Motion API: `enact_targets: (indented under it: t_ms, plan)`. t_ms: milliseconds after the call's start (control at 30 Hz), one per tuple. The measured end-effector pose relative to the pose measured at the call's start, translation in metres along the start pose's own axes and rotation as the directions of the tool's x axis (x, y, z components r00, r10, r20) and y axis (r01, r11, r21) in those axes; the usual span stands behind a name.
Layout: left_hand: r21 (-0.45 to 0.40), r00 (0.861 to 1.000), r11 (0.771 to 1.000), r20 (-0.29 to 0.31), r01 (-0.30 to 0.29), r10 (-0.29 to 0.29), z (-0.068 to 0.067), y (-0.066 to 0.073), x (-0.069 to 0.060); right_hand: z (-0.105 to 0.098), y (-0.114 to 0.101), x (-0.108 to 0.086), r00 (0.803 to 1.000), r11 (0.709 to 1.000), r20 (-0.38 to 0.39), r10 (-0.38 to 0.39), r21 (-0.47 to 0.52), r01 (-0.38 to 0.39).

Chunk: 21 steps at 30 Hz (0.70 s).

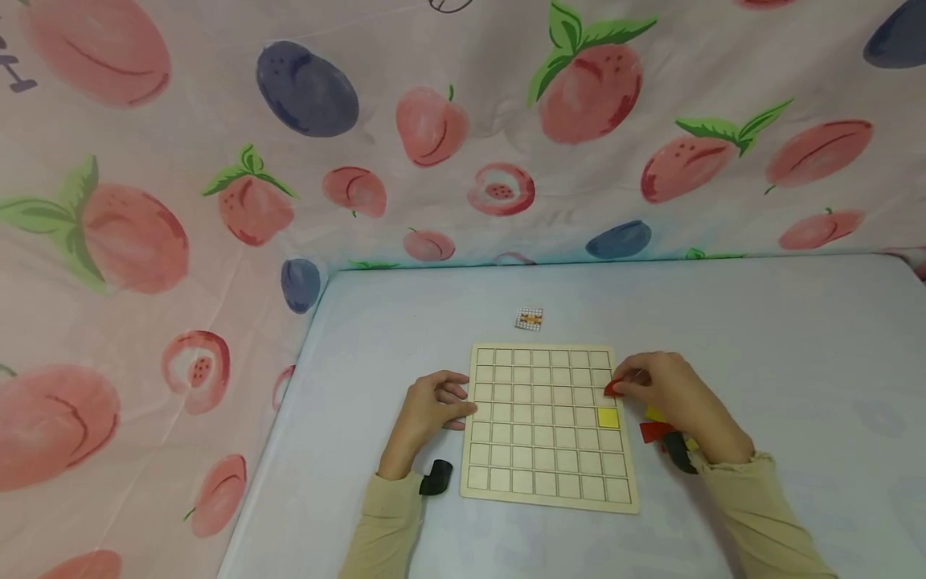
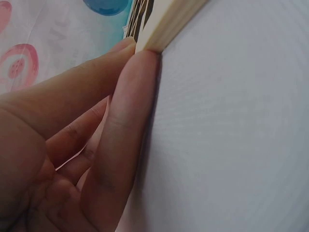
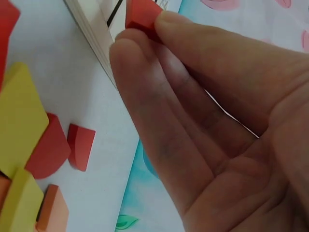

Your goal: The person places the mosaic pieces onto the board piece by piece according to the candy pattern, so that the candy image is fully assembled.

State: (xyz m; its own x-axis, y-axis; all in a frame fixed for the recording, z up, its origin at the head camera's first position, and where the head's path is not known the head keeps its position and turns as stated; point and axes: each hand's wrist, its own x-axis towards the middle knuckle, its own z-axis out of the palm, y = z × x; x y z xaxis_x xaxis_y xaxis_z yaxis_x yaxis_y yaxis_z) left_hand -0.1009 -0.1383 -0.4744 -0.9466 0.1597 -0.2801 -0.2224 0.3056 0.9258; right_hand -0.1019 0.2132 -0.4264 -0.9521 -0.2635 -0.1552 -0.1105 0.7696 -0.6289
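Note:
A pale wooden grid board [image 1: 546,446] lies flat on the table, with one yellow square tile [image 1: 608,418] in a cell near its right edge. My left hand [image 1: 431,408] holds the board's left edge, thumb on top; in the left wrist view the index finger [image 2: 130,106] meets the board's side [image 2: 169,24]. Over the board's upper right edge, my right hand [image 1: 661,394] pinches a small red block [image 3: 141,18] between thumb and fingertips. The block's full outline is partly covered by the fingers.
Beside the right wrist lies a pile of loose pieces: a red piece [image 1: 654,432], yellow blocks [image 3: 21,118], a rounded red block [image 3: 50,150] and an orange block [image 3: 53,208]. A small pattern card [image 1: 529,319] lies beyond the board. Fruit-printed cloth [image 1: 499,129] hangs behind the table.

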Motion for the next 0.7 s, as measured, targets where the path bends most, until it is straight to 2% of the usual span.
enact_targets:
  t_ms: [400, 700]
  plan:
    - [0.001, 1.000, 1.000, 0.003, 0.010, -0.010, 0.000, 0.001, 0.000, 0.010, 0.001, 0.003, 0.998, 0.999, 0.031, -0.048, -0.021, 0.049]
    - [0.000, 1.000, 1.000, 0.000, 0.011, -0.011, 0.000, 0.001, 0.000, 0.015, 0.003, 0.001, 0.998, 0.997, -0.008, -0.065, -0.039, 0.065]
